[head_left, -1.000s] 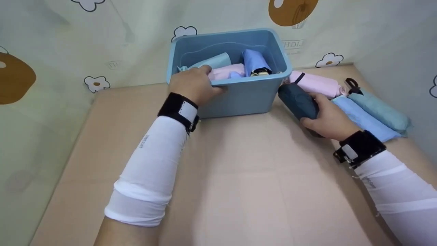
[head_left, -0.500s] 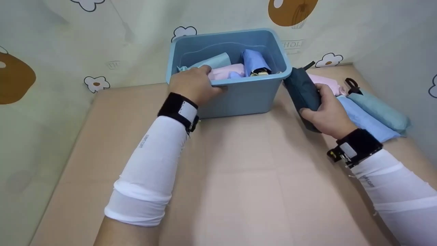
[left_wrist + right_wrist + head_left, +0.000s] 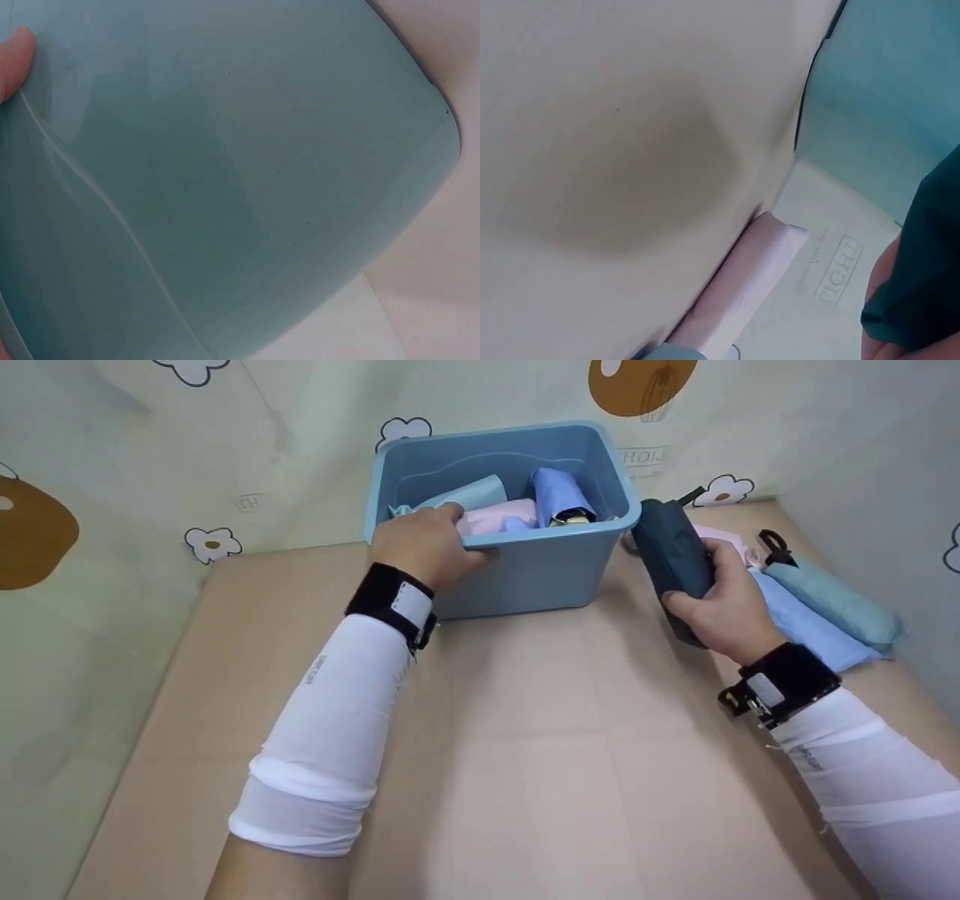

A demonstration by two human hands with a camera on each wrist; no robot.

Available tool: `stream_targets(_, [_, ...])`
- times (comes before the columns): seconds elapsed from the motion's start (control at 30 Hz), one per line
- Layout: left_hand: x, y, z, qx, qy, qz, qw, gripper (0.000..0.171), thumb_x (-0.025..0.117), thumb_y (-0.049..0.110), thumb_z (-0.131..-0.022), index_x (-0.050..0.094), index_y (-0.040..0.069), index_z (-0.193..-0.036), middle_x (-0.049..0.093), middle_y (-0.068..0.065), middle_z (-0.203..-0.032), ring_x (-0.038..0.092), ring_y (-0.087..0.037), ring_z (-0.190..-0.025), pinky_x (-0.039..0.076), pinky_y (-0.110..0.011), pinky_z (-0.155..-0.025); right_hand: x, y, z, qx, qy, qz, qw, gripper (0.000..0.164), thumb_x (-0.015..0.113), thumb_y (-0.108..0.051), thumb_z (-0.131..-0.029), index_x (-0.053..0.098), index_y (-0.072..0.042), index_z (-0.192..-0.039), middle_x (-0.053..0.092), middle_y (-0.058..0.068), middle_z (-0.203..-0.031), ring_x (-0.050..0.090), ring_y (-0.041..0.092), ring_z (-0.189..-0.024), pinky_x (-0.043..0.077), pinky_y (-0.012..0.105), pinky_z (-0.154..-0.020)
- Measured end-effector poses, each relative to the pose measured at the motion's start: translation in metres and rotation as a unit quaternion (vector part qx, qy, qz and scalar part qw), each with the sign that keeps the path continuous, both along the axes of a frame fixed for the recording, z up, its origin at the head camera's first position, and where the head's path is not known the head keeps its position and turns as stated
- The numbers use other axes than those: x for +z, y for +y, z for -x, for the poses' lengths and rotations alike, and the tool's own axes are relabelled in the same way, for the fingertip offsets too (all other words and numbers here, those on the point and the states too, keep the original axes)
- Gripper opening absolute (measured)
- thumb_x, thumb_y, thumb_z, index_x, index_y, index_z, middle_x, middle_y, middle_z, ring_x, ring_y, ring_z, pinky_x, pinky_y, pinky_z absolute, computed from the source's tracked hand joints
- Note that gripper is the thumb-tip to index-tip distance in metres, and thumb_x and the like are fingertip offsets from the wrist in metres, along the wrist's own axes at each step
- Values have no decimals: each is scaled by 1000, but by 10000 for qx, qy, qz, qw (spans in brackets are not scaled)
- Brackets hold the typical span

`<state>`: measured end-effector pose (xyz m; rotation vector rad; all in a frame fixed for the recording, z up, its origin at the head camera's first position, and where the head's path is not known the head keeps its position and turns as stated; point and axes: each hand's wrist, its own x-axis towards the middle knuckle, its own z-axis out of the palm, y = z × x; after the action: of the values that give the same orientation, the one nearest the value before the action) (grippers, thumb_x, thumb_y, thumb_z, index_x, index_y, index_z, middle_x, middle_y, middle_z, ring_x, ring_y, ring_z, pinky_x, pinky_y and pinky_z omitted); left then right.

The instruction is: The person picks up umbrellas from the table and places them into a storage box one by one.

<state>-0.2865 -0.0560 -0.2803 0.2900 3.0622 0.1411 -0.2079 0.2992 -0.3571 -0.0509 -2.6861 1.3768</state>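
In the head view my left hand (image 3: 424, 544) grips the near rim of a blue plastic bin (image 3: 525, 574), the thumb outside and the fingers over the edge. A fingertip (image 3: 15, 60) shows against the bin's wall (image 3: 225, 172) in the left wrist view. My right hand (image 3: 727, 607) holds a dark teal folded umbrella (image 3: 671, 562) around its lower half, tilted up beside the bin's right corner; a black strap sticks out at its top. That umbrella (image 3: 926, 277) fills the right edge of the right wrist view. Several wrapped folded umbrellas, including a periwinkle one (image 3: 559, 495), lie inside the bin.
Right of the bin, a pink folded umbrella (image 3: 724, 538), a light blue one (image 3: 817, 622) and a green one (image 3: 836, 604) with a black loop lie on the tan table (image 3: 525, 772). A patterned curtain (image 3: 300, 450) hangs behind the bin.
My right hand has raised the dark teal umbrella from lower beside the bin and tipped its far end upward, then shifted slightly right. The left hand and the bin have stayed in place.
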Motion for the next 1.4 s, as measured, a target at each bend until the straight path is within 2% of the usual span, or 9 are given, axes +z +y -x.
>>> stream_targets(0.1, [0,0,0,-16,6,-30,10000,80,56,71,-95,47,22,-158,69,-13,-134,63,-34,-103,55,-51,-97,0,0,-1,-93,177,75,9998,72,71,-13,-92,36,-3,-154,49,21,-146,46,34,-128,34,42,-102])
stream_targets(0.33, [-1,0,-1,33,15,-22,10000,81,56,72,-94,47,22,-158,69,-13,-132,64,-33,-101,55,-50,-95,6,-4,-2,-225,378,222,9988,71,71,-13,-92,37,-4,-154,45,15,-148,43,30,-129,33,43,-104])
stream_targets(0.53, [-1,0,0,22,24,-63,10000,78,56,70,-94,49,22,-155,69,-11,-130,63,-32,-102,55,-51,-94,5,-6,-1,-264,698,399,9964,68,71,-9,-89,42,-3,-151,48,12,-144,45,23,-123,34,34,-101])
stream_targets(0.9, [-1,0,0,93,15,-60,9999,81,57,71,-93,47,23,-158,69,-12,-135,63,-32,-105,55,-51,-98,4,-6,-1,-287,735,416,9960,69,72,-9,-89,43,-6,-152,49,10,-145,45,22,-124,34,34,-102])
stream_targets(1.13, [-10,-1,1,105,106,-111,9998,80,57,70,-94,49,21,-157,69,-12,-135,63,-33,-106,55,-52,-97,-12,-7,3,-232,528,460,9973,70,71,-9,-90,40,-7,-153,51,11,-146,46,23,-126,34,36,-103])
stream_targets(1.27, [-12,0,-1,88,370,-105,9992,77,57,70,-94,54,19,-152,72,-12,-127,64,-32,-101,56,-50,-92,-30,-7,3,-204,309,617,9974,70,72,-10,-91,41,-7,-153,52,12,-145,45,22,-127,32,33,-104])
stream_targets(1.4, [-7,0,-3,-74,464,82,9989,70,57,69,-96,62,20,-145,75,-11,-113,66,-31,-94,58,-49,-87,-35,-13,0,-215,58,912,9956,70,71,-14,-94,39,-11,-156,48,10,-150,43,22,-132,33,38,-108])
